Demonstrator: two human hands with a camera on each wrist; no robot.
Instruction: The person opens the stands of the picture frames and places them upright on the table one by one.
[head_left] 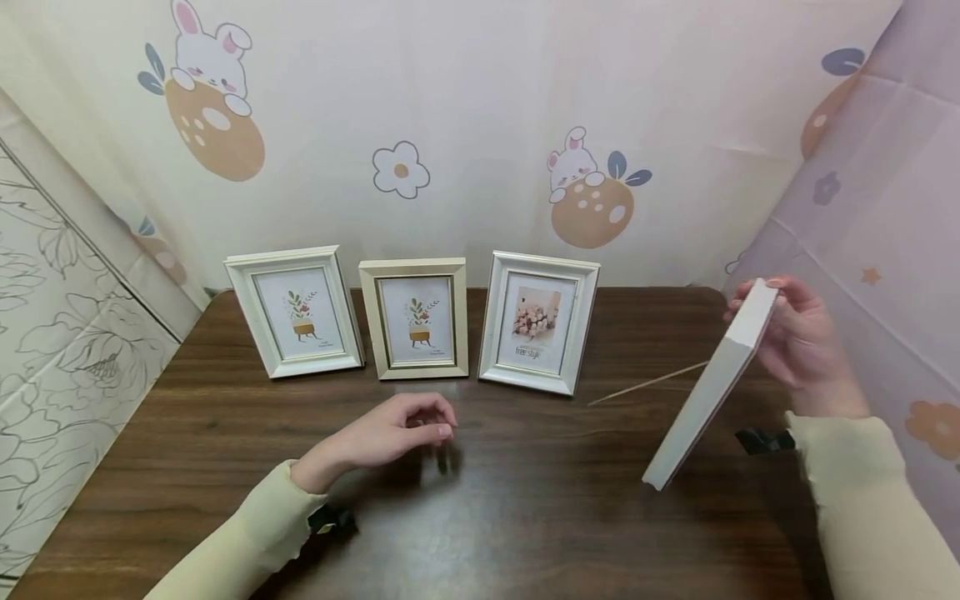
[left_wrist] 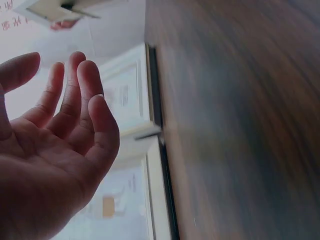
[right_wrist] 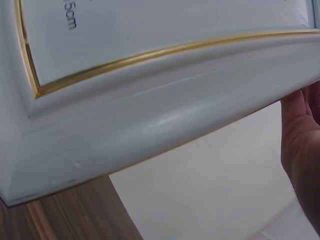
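At the right of the head view my right hand (head_left: pixel 810 350) holds a white picture frame (head_left: pixel 708 408) by its upper end. The picture frame is tilted and seen edge-on, with a thin back stand (head_left: pixel 648 383) sticking out to the left. A gold inner line runs round its front in the right wrist view, where fingers (right_wrist: pixel 295 125) touch its edge. My left hand (head_left: pixel 386 433) hovers above the table, fingers loosely bent, holding nothing. Nearest to it stands a cream picture frame (head_left: pixel 459 321) with a plant picture.
A white picture frame (head_left: pixel 348 329) stands left of the cream one, and another white picture frame (head_left: pixel 487 333) with a flower photo stands right of it. All rest on a dark wooden table (head_left: pixel 525 500). Behind hangs a rabbit-patterned curtain (head_left: pixel 465 100).
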